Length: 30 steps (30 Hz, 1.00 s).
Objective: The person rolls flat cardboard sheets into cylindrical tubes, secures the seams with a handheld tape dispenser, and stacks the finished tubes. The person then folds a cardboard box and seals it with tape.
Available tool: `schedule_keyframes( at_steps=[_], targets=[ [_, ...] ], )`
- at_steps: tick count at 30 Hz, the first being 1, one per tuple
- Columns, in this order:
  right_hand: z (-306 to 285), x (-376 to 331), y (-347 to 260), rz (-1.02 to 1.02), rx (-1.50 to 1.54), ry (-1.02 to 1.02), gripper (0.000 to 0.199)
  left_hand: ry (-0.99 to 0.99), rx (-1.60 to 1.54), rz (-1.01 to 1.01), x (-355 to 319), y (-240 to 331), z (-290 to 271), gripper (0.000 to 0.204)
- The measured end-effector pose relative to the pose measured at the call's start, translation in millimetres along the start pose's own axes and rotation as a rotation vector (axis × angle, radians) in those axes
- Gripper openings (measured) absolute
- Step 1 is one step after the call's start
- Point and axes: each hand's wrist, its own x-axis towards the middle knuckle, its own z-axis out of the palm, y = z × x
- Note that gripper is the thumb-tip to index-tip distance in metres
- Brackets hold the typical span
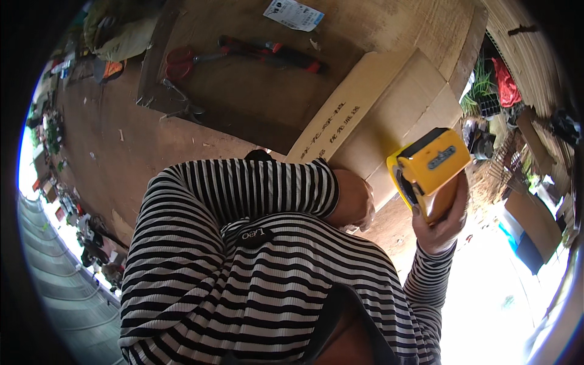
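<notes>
Head view looks steeply down over my own striped top, and I see my right hand (pixel 441 222) raised at the right side, fingers wrapped shut around a yellow tape measure (pixel 429 167); the grip sits on the lower back of the case, which leaves its black side and the front face free, and I judge that this hold keeps the case steady while it is tilted up toward the cardboard. My left hand (pixel 362 210) is bent across my chest, its sleeve (pixel 255 188) folded over, and it lies just beside the edge of the folded cardboard sheet (pixel 389 115); most of it is hidden behind the forearm, so I cannot tell whether its fingers are closed or spread. The cardboard leans out over the wooden board (pixel 255 91), near the tape measure but not touching it as far as I can see. Farther up on that board lie red-handled scissors (pixel 182 62), a black and red hand tool (pixel 274 53) and a white paper slip (pixel 293 14), all well apart from both hands, set where they stay within reach without crowding the cardboard.
</notes>
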Motion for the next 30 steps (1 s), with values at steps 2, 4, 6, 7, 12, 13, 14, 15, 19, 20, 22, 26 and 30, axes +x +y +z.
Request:
schedule_keyframes(
  at_steps=[2,4,6,7,12,13,14,15,19,20,22,26,30],
  targets=[
    [3,12,-8,-0.141,-0.082,0.004,0.082,0.050,-0.038,-0.053,-3,3,-3,0.018],
    [5,18,-13,-0.200,-0.101,-0.027,0.081,0.186,-0.377,-0.106,-15,3,-6,0.019],
    [7,25,-16,-0.265,-0.074,-0.001,0.080,0.325,-0.766,-0.085,-29,7,-31,0.017],
    [6,26,-16,-0.261,-0.085,-0.011,0.080,0.395,-1.154,-0.057,-40,0,-29,0.017],
    [9,27,-17,-0.303,-0.122,-0.001,0.081,0.972,-1.414,-0.355,-58,11,-43,0.035],
    [8,27,-19,-0.314,-0.137,-0.020,0.082,1.018,-1.359,-0.406,-56,17,-46,0.041],
    [6,27,-21,-0.332,-0.145,-0.035,0.083,0.977,-1.273,-0.462,-55,25,-50,0.042],
    [5,26,-25,-0.341,-0.157,-0.049,0.084,0.925,-1.192,-0.516,-55,33,-54,0.043],
    [2,14,-38,-0.287,-0.136,-0.174,0.088,0.868,-0.996,-0.661,-60,59,-60,0.042],
    [2,8,-39,-0.260,-0.113,-0.199,0.089,0.843,-1.009,-0.683,-62,62,-59,0.040],
    [1,1,-39,-0.242,-0.083,-0.216,0.089,0.905,-1.170,-0.707,-60,64,-52,0.033],
    [3,-6,-45,-0.190,-0.055,-0.244,0.090,0.943,-1.372,-0.575,-64,44,-27,0.027],
    [3,-3,-44,-0.183,-0.050,-0.238,0.090,1.006,-1.334,-0.592,-60,39,-26,0.021]
  ],
)
